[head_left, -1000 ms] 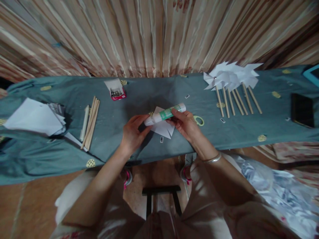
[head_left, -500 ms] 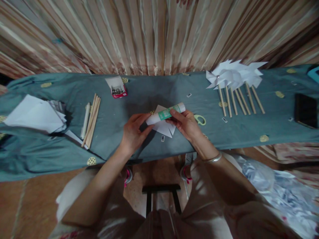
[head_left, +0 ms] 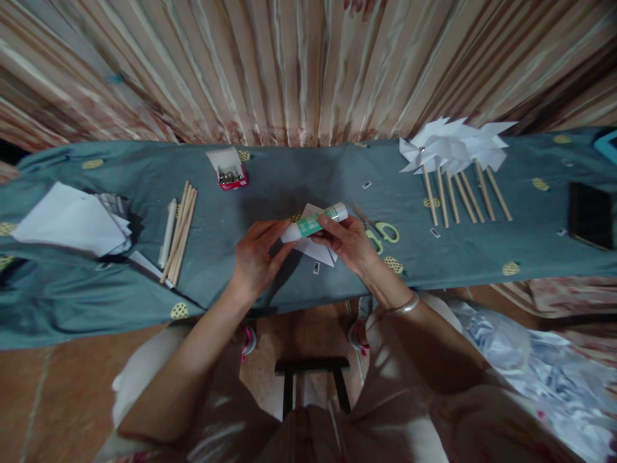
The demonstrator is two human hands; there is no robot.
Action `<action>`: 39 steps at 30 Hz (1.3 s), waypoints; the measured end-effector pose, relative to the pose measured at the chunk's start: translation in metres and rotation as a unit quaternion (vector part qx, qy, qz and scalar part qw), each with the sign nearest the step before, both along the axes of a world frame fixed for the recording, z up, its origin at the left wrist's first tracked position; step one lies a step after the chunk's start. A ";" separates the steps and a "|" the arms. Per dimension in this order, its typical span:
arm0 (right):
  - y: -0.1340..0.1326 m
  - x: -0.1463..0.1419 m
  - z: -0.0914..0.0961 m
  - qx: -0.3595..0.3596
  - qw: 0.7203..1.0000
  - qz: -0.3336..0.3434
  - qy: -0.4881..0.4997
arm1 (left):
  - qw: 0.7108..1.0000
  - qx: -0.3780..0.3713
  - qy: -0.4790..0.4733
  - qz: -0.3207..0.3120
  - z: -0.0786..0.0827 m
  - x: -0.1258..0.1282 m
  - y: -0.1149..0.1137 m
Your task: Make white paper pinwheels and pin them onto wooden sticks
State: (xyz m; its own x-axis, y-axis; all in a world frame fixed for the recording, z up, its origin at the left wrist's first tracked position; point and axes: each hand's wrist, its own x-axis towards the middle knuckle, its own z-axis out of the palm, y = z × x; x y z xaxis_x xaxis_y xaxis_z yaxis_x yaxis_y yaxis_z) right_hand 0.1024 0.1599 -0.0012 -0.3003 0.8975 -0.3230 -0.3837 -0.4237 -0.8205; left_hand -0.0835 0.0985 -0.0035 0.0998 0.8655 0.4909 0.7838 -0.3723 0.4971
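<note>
A white and green glue stick (head_left: 309, 224) is held slantwise between my two hands above the table. My left hand (head_left: 258, 257) grips its left end, thumb below and fingers above. Around the right part of the tube my right hand (head_left: 349, 243) is closed, with the thumb on the green label. Beneath the glue stick lies a white paper piece (head_left: 317, 249) with a cut slit, partly hidden by the stick and my right hand. Scissors (head_left: 387, 232) with light green handles rest just right of my right hand.
Further right lie several white paper pinwheels (head_left: 453, 146) on wooden sticks and a dark phone (head_left: 590, 215). To the left are a small open red box (head_left: 233, 180) of metal pins, wooden sticks (head_left: 181, 235) and a paper stack (head_left: 72, 222). A green cloth (head_left: 289, 173) covers the table.
My right hand has moved left, bringing the glue stick's right end closer to my left hand; the stick looks shorter. More of the scissors shows now. My left hand has barely moved.
</note>
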 end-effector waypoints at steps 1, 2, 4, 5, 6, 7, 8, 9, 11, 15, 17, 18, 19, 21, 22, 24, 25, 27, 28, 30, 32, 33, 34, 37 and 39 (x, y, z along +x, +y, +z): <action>-0.001 -0.001 -0.001 0.002 1.000 0.000 0.001 | 1.000 0.000 0.002 0.002 -0.001 -0.001 -0.001; -0.002 -0.002 -0.001 0.005 1.000 0.001 0.002 | 1.000 -0.003 0.003 0.001 -0.001 -0.002 -0.001; -0.003 -0.004 -0.002 0.014 1.000 0.001 0.000 | 1.000 -0.009 0.005 -0.003 -0.002 -0.004 -0.003; -0.004 -0.004 -0.002 0.018 1.000 0.001 -0.003 | 1.000 -0.013 0.005 -0.004 -0.003 -0.005 -0.003; -0.005 -0.004 -0.002 0.021 1.000 0.000 -0.007 | 1.000 -0.017 0.002 -0.003 -0.002 -0.006 -0.004; -0.006 -0.005 -0.002 0.024 1.000 0.001 -0.011 | 1.000 -0.021 -0.002 0.001 -0.002 -0.006 -0.005; -0.007 -0.005 -0.001 0.027 0.999 0.003 -0.016 | 1.000 -0.024 -0.008 0.006 -0.001 -0.006 -0.006; -0.008 -0.006 0.000 0.030 0.999 0.009 -0.020 | 0.999 -0.028 -0.014 0.008 0.000 -0.006 -0.006; -0.010 -0.008 0.003 0.037 0.999 0.027 -0.024 | 0.999 -0.034 -0.031 0.004 0.003 -0.005 -0.008; -0.012 -0.008 0.009 0.059 0.995 0.071 -0.040 | 0.995 -0.076 -0.067 0.017 0.006 -0.003 -0.009; -0.009 -0.003 0.009 0.082 0.991 0.075 -0.069 | 0.991 -0.097 -0.086 0.042 0.006 -0.007 -0.008; -0.006 0.001 0.009 0.096 0.989 0.065 -0.091 | 0.989 -0.100 -0.093 0.054 0.005 -0.010 -0.007; -0.003 0.006 0.007 0.114 0.986 0.048 -0.114 | 0.988 -0.098 -0.096 0.066 0.005 -0.015 -0.006; 0.002 0.018 0.003 0.162 0.972 0.017 -0.168 | 0.988 -0.087 -0.087 0.091 0.003 -0.026 -0.004; 0.004 0.024 0.000 0.191 0.961 0.007 -0.199 | 0.989 -0.079 -0.072 0.104 0.002 -0.032 -0.003; 0.005 0.035 -0.005 0.254 0.928 -0.002 -0.274 | 0.989 -0.063 -0.035 0.126 -0.002 -0.044 -0.001; 0.004 0.040 -0.006 0.290 0.902 0.001 -0.320 | 0.990 -0.054 -0.017 0.130 -0.004 -0.049 -0.001; 0.000 0.047 -0.009 0.359 0.847 0.019 -0.392 | 0.991 -0.038 0.014 0.125 -0.009 -0.057 0.001; -0.002 0.050 -0.009 0.393 0.820 0.029 -0.415 | 0.992 -0.031 0.027 0.121 -0.012 -0.060 0.001; -0.007 0.054 -0.010 0.448 0.779 0.048 -0.437 | 0.992 -0.022 0.053 0.113 -0.014 -0.064 0.001; -0.010 0.058 -0.012 0.480 0.750 0.066 -0.451 | 0.991 -0.014 0.077 0.105 -0.012 -0.065 0.001; -0.012 0.059 -0.013 0.488 0.739 0.073 -0.459 | 0.991 -0.009 0.089 0.100 -0.009 -0.064 0.000; -0.013 0.060 -0.014 0.493 0.730 0.079 -0.467 | 0.991 -0.003 0.098 0.095 -0.006 -0.061 0.000; -0.016 0.063 -0.016 0.504 0.712 0.086 -0.481 | 0.992 0.008 0.108 0.064 0.004 -0.041 -0.004; -0.018 0.064 -0.018 0.513 0.706 0.084 -0.482 | 0.994 0.018 0.108 -0.004 0.005 -0.022 -0.007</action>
